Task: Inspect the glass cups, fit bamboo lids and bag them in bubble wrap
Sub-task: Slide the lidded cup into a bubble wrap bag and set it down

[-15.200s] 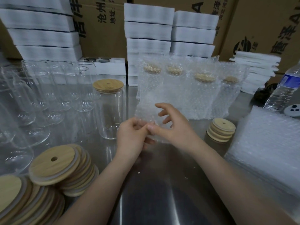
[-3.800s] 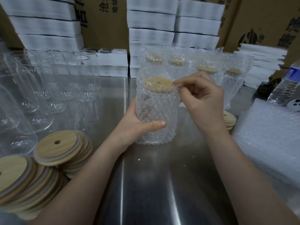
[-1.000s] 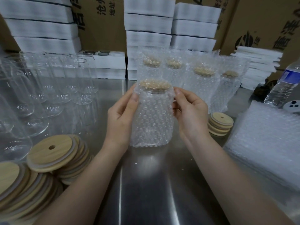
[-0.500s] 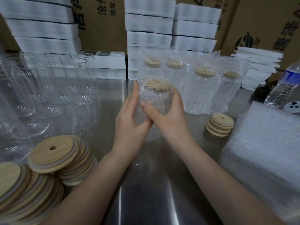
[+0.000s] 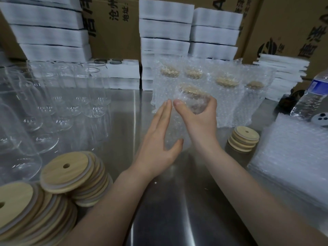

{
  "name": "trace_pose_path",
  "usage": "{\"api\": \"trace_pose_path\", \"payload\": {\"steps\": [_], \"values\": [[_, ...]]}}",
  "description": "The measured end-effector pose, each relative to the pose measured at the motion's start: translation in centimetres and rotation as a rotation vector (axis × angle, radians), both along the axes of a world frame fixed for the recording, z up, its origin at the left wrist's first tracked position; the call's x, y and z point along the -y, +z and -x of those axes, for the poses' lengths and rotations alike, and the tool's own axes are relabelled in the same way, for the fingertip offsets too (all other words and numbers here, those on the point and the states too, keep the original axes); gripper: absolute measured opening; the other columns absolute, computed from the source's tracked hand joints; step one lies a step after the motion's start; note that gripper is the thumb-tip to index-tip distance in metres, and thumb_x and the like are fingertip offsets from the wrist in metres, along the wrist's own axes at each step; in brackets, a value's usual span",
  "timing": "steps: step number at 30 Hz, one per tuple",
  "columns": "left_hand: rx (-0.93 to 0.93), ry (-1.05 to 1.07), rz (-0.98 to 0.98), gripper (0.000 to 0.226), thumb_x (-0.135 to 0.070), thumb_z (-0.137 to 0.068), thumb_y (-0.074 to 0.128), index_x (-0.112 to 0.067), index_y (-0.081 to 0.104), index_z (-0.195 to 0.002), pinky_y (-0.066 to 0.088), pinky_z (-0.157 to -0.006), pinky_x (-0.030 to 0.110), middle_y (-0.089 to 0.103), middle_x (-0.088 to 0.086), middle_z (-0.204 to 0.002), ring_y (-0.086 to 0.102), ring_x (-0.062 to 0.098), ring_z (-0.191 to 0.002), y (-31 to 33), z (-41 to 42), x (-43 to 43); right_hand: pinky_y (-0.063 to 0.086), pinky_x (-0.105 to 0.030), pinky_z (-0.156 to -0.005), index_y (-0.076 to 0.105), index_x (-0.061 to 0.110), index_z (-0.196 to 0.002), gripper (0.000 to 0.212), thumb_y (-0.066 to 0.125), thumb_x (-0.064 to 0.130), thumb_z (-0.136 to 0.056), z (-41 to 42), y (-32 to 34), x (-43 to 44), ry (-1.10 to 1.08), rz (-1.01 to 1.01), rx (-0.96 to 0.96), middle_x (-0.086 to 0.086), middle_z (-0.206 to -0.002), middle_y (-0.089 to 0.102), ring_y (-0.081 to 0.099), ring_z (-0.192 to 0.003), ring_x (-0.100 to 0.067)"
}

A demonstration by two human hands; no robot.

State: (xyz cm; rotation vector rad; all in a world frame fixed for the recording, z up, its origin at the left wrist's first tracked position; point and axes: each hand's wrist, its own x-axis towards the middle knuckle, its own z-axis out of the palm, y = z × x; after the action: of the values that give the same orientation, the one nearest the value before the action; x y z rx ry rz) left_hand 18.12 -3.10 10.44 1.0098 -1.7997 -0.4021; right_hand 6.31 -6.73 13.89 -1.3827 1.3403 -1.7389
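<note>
Four bagged cups (image 5: 229, 103), steel table (image 5: 177, 219), cartons (image 5: 113, 32)

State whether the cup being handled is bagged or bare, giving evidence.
Bagged: bubble wrap covers the cup and its bamboo lid; right hand grips it.

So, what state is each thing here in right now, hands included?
Bagged cup, lidded, inside bubble wrap, tilted.
Right hand, gripping the bagged cup's top.
Left hand, flat, fingers straight, beside the bag.
Wrapped cups, four behind, upright, lidded.
Bare glass cups, upright, unlidded, unwrapped.
Bamboo lids, loose in leaning stacks.
Small lid stack, neat, unused.
Bubble wrap bags, piled flat.
Water bottle, upright, cap out of view.
</note>
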Motion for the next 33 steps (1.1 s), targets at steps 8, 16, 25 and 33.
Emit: {"api": "trace_pose_path", "payload": {"steps": [8, 16, 25, 33], "values": [[0.148, 0.112, -0.129, 0.051, -0.019, -0.089, 0.066, -0.022, 0.054, -0.139, 0.017, -0.102, 0.005, 0.033, -0.004, -0.155, 0.032, 0.01, -0.141, -1.5, -0.5, 1.2, 0.041, -0.036, -0.099, 0.032, 0.013, -0.142, 0.088, 0.078, 0.048, -0.076, 1.1, 0.9, 6.0, -0.323, -0.033, -0.191, -0.009, -0.138, 0.043, 0.041, -0.128, -0.027], [0.209, 0.127, -0.16, 0.039, -0.018, -0.088, 0.064, -0.023, 0.063, -0.127, 0.025, -0.111, 0.019, 0.04, -0.005, -0.151, 0.036, 0.011, -0.139, -1.5, -0.5, 1.3, 0.033, -0.033, -0.075, 0.034, 0.01, -0.137, 0.086, 0.081, 0.047, -0.074, 0.5, 1.5, 9.0, -0.532, -0.103, -0.253, -0.013, -0.139, 0.036, 0.035, -0.127, -0.03], [0.23, 0.13, -0.188, 0.036, -0.021, -0.09, 0.061, -0.024, 0.064, -0.127, 0.026, -0.114, 0.024, 0.042, -0.005, -0.15, 0.033, 0.012, -0.14, -1.6, -0.5, 1.3, 0.036, -0.032, -0.068, 0.04, 0.007, -0.126, 0.08, 0.081, 0.05, -0.073, 0.3, 1.4, 9.1, -0.609, -0.105, -0.38, -0.016, -0.129, 0.033, 0.038, -0.112, -0.029], [0.251, 0.132, -0.209, 0.037, -0.022, -0.09, 0.06, -0.023, 0.064, -0.127, 0.025, -0.109, 0.02, 0.045, -0.004, -0.146, 0.037, 0.013, -0.135, -1.6, -0.4, 1.3, 0.036, -0.041, -0.096, 0.036, 0.005, -0.137, 0.098, 0.079, 0.06, -0.068, 0.0, 2.7, 8.1, -0.725, -0.277, -0.543, -0.02, -0.144, 0.032, 0.039, -0.124, -0.035]]}}
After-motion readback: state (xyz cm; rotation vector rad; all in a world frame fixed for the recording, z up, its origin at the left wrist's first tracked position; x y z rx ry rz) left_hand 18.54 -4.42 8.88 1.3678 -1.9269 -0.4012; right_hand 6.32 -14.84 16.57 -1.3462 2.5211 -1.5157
